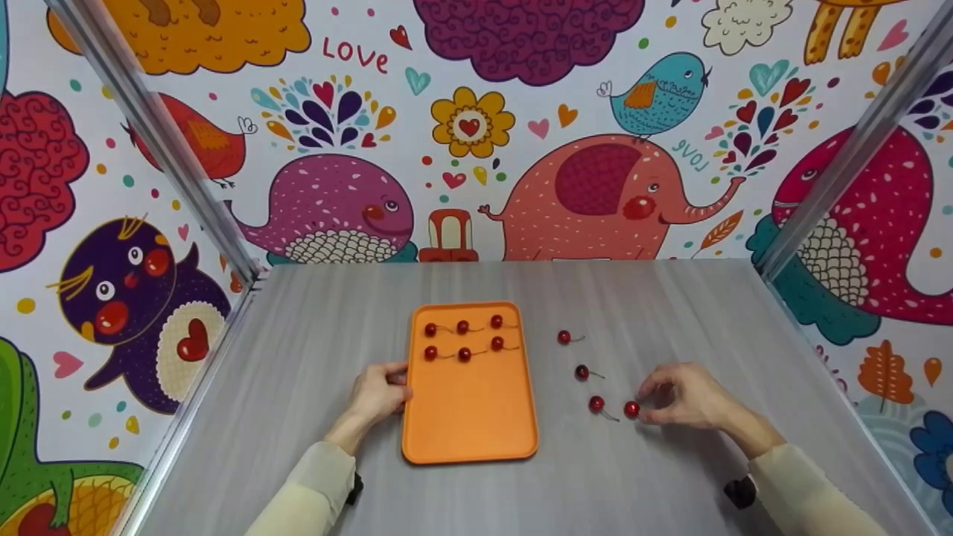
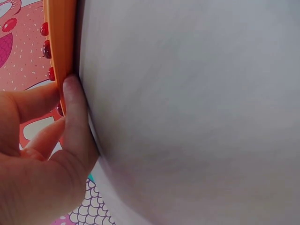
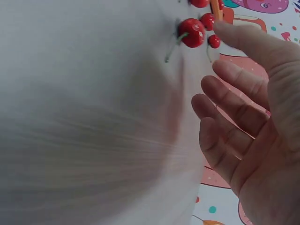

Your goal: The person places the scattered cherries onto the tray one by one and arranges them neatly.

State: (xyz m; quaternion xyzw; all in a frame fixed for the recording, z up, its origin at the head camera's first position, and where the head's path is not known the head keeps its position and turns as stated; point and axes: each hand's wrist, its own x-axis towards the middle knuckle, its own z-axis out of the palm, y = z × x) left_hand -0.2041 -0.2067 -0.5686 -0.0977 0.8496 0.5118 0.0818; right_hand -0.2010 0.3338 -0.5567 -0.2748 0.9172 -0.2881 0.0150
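My left hand (image 1: 378, 393) holds the left edge of an orange tray (image 1: 469, 409); its digits bear on the rim and outer wall (image 2: 63, 28) in the left wrist view. Red cherries with stems lie in two rows of three in the tray's far half, one of them a cherry (image 1: 464, 354) in the nearer row. On the right, my right hand (image 1: 689, 398) hovers low over the table, thumb and fingers apart, fingertips beside a loose cherry (image 1: 631, 409). In the right wrist view this cherry (image 3: 191, 33) shows outside the fingers, its stem free.
Three more cherries lie between the tray and my right hand: a far cherry (image 1: 563, 337), a middle cherry (image 1: 581, 372) and a near cherry (image 1: 596, 404). The grey table (image 1: 335, 313) ends at patterned walls (image 1: 461, 186), with metal posts (image 1: 841, 141) at the corners.
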